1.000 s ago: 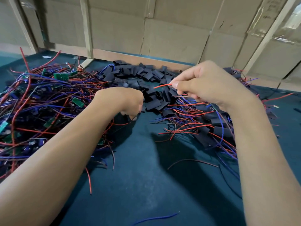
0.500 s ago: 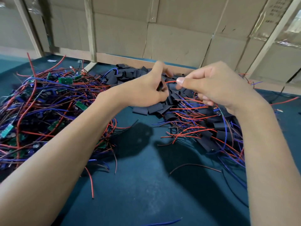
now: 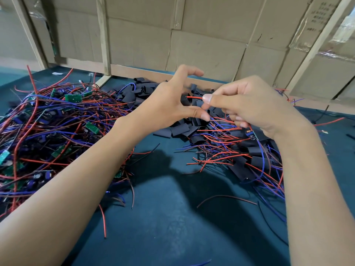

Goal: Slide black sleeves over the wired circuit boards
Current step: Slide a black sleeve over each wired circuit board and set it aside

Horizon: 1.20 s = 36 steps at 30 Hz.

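My right hand pinches a red wire between thumb and forefinger, its bare tip pointing left. Below that hand's curled fingers hangs a small circuit board with a blue wire. My left hand is just left of the tip, thumb and forefinger spread wide apart. A black sleeve shows in the gap between them; I cannot see whether any finger touches it. Loose black sleeves are heaped behind my hands.
A big tangle of red and blue wires with green boards covers the left of the teal table. Sleeved boards with wires lie at the right. A wooden rail and cardboard boxes close the far side.
My left hand rose from the sleeve pile with a sleeve pinched beside the wire tip, and its thumb and forefinger have now spread apart. My right hand has barely moved.
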Each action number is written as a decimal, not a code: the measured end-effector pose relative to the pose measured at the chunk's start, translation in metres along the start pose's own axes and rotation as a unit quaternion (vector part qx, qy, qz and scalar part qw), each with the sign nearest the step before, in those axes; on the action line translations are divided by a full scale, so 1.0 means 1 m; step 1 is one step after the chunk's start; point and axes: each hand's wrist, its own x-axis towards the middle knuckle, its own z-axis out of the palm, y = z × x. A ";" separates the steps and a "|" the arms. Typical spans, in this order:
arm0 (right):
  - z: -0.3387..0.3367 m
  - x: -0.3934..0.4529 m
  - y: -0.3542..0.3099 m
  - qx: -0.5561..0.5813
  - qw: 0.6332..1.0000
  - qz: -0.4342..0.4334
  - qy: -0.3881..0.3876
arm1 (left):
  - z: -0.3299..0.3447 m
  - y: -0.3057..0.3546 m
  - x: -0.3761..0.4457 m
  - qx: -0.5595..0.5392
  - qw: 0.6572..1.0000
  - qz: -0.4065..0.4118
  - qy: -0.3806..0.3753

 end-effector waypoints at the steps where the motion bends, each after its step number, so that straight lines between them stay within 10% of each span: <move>1: -0.001 0.000 0.000 0.009 1.000 0.001 0.001 | 0.000 0.000 0.000 -0.001 1.000 -0.002 0.008; 16: 0.005 0.001 0.002 -0.026 0.999 0.000 -0.046 | 0.004 0.000 0.001 0.151 0.981 0.034 -0.118; 36: -0.002 0.004 0.019 -0.061 0.996 0.054 -0.039 | 0.002 0.004 -0.002 0.201 0.973 0.064 -0.093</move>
